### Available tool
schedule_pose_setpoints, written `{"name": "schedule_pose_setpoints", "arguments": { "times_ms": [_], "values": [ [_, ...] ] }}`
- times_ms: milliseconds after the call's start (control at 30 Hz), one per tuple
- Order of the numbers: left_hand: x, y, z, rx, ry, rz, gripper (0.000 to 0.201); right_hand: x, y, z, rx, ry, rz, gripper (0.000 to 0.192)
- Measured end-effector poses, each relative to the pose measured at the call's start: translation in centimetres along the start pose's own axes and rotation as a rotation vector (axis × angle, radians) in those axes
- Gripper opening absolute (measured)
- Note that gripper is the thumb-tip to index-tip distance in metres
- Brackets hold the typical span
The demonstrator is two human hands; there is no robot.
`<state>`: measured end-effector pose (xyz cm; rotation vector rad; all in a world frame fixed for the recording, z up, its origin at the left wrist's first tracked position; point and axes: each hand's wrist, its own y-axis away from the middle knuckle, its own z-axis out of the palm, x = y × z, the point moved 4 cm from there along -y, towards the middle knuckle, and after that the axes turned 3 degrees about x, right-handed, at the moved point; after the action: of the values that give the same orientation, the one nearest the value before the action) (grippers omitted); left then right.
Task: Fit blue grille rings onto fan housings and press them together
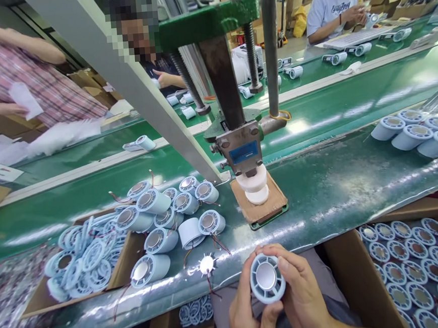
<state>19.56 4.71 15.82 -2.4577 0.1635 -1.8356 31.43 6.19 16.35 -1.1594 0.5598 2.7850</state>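
1. A shiny green workbench (319,186) slants across your view, with bright reflections on its top. Beyond it runs a second green surface (382,68), edged by a pale rail and carrying small pale-blue and dark assemblies (337,58).
2. Three people are across from you: one in a plaid shirt (65,95) at left, one in a white T-shirt (328,16) at upper right, and one partly hidden behind the press.
3. The press (222,78), green and dark steel, stands upright ahead of you. Its white round pads (252,179) sit over a brown board (245,207). A slanted grey post (129,80) cuts across the view on its left.
4. Left of the press, pale-blue cylinders (156,202) crowd together beside a carton (126,259) heaped with pale-blue rings (93,254). A silver disc (207,265) with a notched edge and wires lies near the bench's front edge.
5. More cylinders (410,136) stand grouped at far right; below them, an open carton (352,275) holds rows of similar round parts (417,269).
6. Your left hand (243,303) and right hand (300,289) are both curled around one pale-blue housing (266,279), grasping it from opposite sides in front of the bench. Its spoked face and silver centre tilt up towards you.
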Motion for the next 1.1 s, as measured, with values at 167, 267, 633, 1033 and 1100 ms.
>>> {"name": "schedule_pose_setpoints", "arguments": {
  "times_ms": [167,267,633,1033,1100],
  "values": [
    [-0.6,-0.3,-0.1,-0.002,0.096,-0.053,0.074,0.1,-0.2,-0.2,0.030,-0.039,0.049,0.040],
    [-0.5,-0.5,-0.1,-0.015,0.181,-0.111,0.077,0.0,-0.1,-0.2,-0.010,0.000,0.020,0.039],
    [1.2,-0.3,0.0,-0.075,0.341,-0.166,0.079,-0.7,0.8,-0.3,-0.170,0.132,-0.232,0.029],
    [-2.8,-2.7,0.1,-0.081,-0.003,-0.124,0.062,-1.8,-1.6,-2.7,-0.324,0.916,-0.539,0.072],
    [-2.8,-3.2,0.4,-0.081,-0.074,-0.077,0.060,-1.5,-2.6,-3.0,-0.365,1.097,-0.644,0.082]
  ]
}}
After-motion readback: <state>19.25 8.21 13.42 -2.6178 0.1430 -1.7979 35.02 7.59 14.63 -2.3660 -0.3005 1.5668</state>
